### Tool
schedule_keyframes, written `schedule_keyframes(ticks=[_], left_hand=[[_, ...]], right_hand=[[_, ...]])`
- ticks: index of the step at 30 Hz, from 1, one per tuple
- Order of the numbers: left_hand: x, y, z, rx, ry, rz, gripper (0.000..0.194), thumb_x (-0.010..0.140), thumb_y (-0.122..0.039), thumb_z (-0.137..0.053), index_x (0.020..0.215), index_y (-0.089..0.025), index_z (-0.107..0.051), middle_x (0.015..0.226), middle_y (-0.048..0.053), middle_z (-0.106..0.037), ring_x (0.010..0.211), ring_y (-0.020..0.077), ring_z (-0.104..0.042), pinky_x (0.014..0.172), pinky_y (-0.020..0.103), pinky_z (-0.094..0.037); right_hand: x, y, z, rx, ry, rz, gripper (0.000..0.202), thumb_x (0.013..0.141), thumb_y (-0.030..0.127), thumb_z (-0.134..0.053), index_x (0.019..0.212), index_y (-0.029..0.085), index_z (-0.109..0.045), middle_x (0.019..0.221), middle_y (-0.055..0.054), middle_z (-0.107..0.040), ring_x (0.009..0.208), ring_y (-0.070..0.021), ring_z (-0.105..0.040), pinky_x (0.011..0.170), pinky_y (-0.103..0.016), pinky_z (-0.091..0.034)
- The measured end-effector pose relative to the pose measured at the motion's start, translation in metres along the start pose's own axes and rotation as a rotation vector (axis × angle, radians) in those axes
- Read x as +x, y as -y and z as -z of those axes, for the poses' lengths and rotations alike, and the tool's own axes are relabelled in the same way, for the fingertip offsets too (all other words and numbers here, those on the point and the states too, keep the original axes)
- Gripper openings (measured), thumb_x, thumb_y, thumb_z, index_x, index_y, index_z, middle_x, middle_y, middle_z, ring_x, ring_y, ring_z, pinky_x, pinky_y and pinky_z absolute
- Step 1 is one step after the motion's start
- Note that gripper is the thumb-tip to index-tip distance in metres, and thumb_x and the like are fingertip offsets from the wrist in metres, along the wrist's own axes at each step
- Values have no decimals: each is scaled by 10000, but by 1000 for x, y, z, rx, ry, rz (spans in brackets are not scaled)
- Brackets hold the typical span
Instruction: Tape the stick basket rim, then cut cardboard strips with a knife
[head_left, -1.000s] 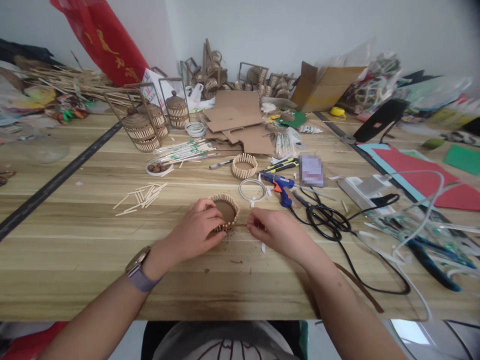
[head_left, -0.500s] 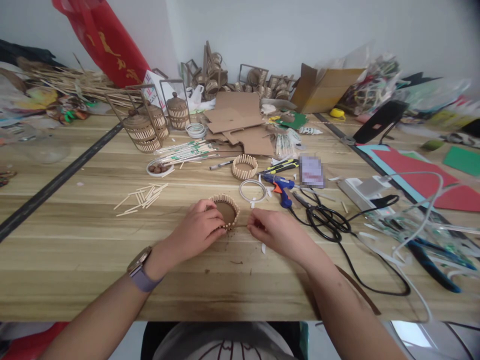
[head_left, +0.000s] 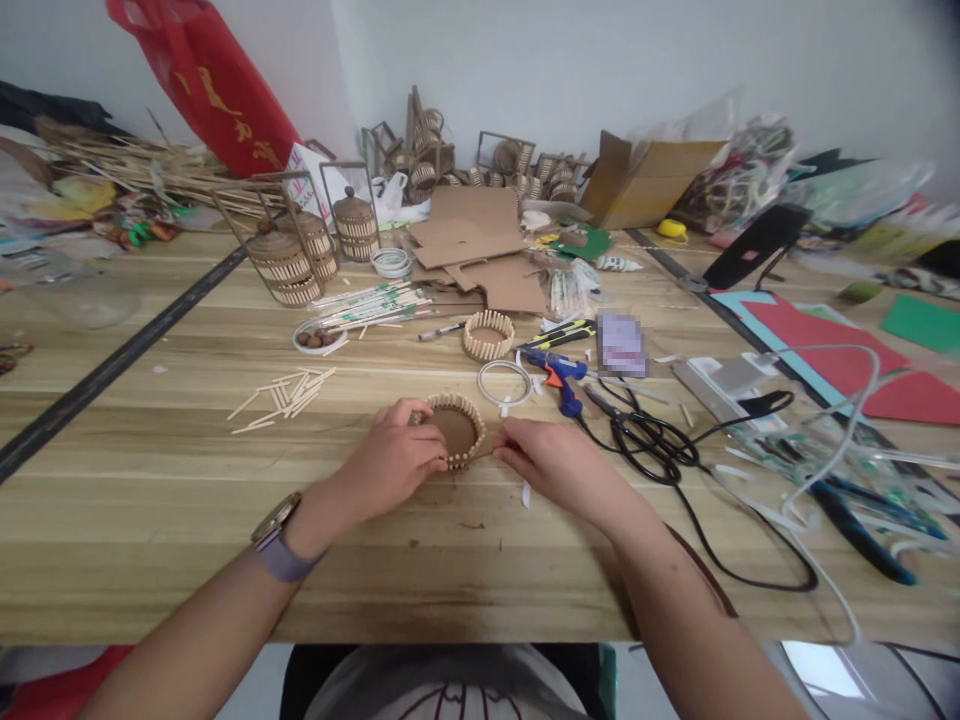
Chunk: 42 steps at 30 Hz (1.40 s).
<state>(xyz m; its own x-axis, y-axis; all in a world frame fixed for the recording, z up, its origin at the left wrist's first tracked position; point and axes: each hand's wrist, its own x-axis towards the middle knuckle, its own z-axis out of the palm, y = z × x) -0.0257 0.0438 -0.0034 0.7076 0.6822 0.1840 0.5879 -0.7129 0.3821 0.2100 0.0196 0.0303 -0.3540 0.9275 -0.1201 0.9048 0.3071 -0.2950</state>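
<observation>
A small round basket (head_left: pixel 454 462) with a cardboard base and a wall of short upright sticks stands in front of me on the table. My left hand (head_left: pixel 401 445) is closed on its left side, fingers over the rim and wall. Just right of the basket, my right hand (head_left: pixel 529 448) pinches a thin brown strip, which runs to the basket's wall. What looks like the tail of this brown strip (head_left: pixel 709 575) shows beyond my right forearm. Dark crumbs (head_left: pixel 472 525) lie in front of the basket.
Behind the basket are a white ring (head_left: pixel 505 383), a second stick basket (head_left: pixel 489 336) and a blue glue gun (head_left: pixel 556 375). Loose sticks (head_left: pixel 289 390) lie to the left. A black cable (head_left: pixel 652 445) and a power strip (head_left: pixel 720 390) are at the right.
The basket has shifted slightly right, towards my right hand, shortening the gap between them. The strip's tail beyond my right forearm has drawn in closer to the arm.
</observation>
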Motion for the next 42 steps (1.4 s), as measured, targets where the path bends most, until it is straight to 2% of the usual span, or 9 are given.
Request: schedule_keyframes(ticks=[5, 11, 13, 20, 26, 30, 32, 37, 42], left_hand=[[-1, 8, 2, -58, 45, -42, 111, 923, -179, -624, 917, -221, -727, 973, 24, -746, 1206, 318, -456, 999, 492, -397], [-2, 15, 4, -105, 61, -110, 111, 932, -193, -614, 919, -206, -724, 972, 26, -739, 1204, 305, -443, 1022, 473, -374], [-2, 16, 4, -103, 69, -135, 124, 938, -194, -605, 932, -207, -729, 969, 23, -742, 1216, 312, -431, 1022, 470, -374], [-2, 17, 5, -50, 51, -152, 158, 945, -221, -604, 1033, -214, -735, 1072, 34, -743, 1250, 328, -439, 1033, 497, -379], [1, 4, -3, -2, -20, -123, 311, 864, -430, -718, 1066, -194, -729, 1080, 84, -729, 1238, 363, -460, 1009, 524, -409], [4, -3, -7, 60, -45, -84, 87, 903, -286, -684, 893, -217, -736, 944, 45, -735, 1201, 348, -489, 1012, 547, -377], [3, -2, -5, 60, -53, -61, 95, 910, -222, -662, 838, -223, -724, 898, 24, -733, 1206, 343, -480, 1015, 555, -361], [1, 3, 3, 43, -34, -43, 121, 918, -160, -619, 919, -233, -715, 1006, 11, -743, 1246, 334, -439, 1047, 563, -332], [2, -4, -3, 39, -24, -52, 123, 908, -248, -659, 1011, -223, -722, 1002, 53, -729, 1262, 336, -452, 1064, 537, -358]], right_hand=[[2, 2, 1, -19, 9, 6, 115, 961, 205, -546, 975, 193, -660, 943, -67, -758, 852, -208, -688, 666, -256, -363], [1, -2, -5, -24, -49, 140, 312, 969, 178, -516, 1269, 224, -586, 1050, -71, -762, 915, -208, -707, 733, -269, -435], [2, -4, -7, -1, -75, 212, 289, 976, 175, -509, 1241, 237, -608, 1092, -67, -754, 941, -193, -700, 760, -261, -439], [5, -3, -9, -82, -70, 304, 168, 997, 188, -492, 991, 187, -660, 892, -56, -727, 828, -178, -662, 691, -248, -381], [6, -4, -12, -107, -60, 294, 150, 990, 194, -503, 985, 180, -652, 877, -59, -715, 831, -183, -650, 691, -253, -364], [5, -3, -12, -115, -71, 327, 151, 984, 173, -500, 967, 180, -650, 874, -56, -711, 810, -178, -644, 676, -258, -351], [4, -2, -12, -115, -79, 343, 165, 992, 185, -488, 972, 183, -652, 863, -53, -708, 795, -175, -640, 668, -260, -347], [3, 6, -17, -120, -83, 335, 228, 1016, 238, -449, 971, 168, -662, 840, -71, -718, 782, -186, -646, 670, -272, -355], [5, 12, -23, -115, -78, 302, 218, 1005, 253, -479, 928, 160, -660, 845, -87, -731, 761, -187, -659, 659, -277, -354]])
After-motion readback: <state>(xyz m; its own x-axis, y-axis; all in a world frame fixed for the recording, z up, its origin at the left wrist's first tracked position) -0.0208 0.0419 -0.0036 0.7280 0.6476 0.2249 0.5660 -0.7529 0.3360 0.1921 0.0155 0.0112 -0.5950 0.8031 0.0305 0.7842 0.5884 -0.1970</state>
